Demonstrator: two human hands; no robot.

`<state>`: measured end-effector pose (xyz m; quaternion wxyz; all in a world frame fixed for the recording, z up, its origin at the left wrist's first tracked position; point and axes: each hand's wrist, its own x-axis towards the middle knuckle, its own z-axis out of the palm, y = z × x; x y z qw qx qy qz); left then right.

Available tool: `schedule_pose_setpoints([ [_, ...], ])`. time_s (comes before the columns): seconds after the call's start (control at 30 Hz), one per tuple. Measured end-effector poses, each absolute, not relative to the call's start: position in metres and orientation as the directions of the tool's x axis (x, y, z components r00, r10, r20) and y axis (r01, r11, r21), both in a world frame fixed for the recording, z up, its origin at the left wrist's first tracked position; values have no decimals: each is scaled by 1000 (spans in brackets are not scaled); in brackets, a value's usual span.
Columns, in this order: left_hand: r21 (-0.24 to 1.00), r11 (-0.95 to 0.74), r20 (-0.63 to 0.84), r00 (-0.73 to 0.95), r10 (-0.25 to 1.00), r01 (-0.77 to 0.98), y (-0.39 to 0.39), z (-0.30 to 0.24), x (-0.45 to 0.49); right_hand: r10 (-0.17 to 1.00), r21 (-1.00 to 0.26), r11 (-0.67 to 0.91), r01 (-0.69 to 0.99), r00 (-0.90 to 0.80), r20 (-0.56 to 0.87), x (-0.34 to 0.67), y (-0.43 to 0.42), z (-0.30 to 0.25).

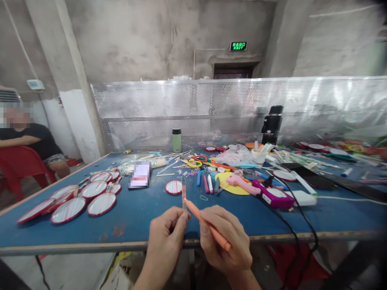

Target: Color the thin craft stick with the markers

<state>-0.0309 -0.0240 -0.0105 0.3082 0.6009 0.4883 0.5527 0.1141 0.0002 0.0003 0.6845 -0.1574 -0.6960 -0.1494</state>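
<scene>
My left hand (166, 231) is closed and pinches a narrow flat stick (184, 189) upright between thumb and fingers. The stick is dark bluish near its top and brownish lower down. An orange marker (210, 227) lies in my right hand (228, 237), gripped like a pen. Its tip points up and left and meets the stick, or nearly so, just above my left thumb. Behind the stick lies a small white disc with a red rim (173, 187). Blue (198, 179) and purple markers (206, 184) rest a little farther back.
Several red-rimmed round discs (68, 210) pile up at left, beside a phone (140, 175). At right are a purple device (273, 194), a pink handle (238, 183) and black cables (305, 221). A green bottle (177, 140) stands behind. A person (33, 141) sits far left.
</scene>
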Motion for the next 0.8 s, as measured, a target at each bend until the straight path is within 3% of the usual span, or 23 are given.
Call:
schedule_pose_setpoints([
  [0.8,917,-331,359,-96,928,223,-22,-12,-31,13,-19,911,411,18,1000,115,1,-2],
])
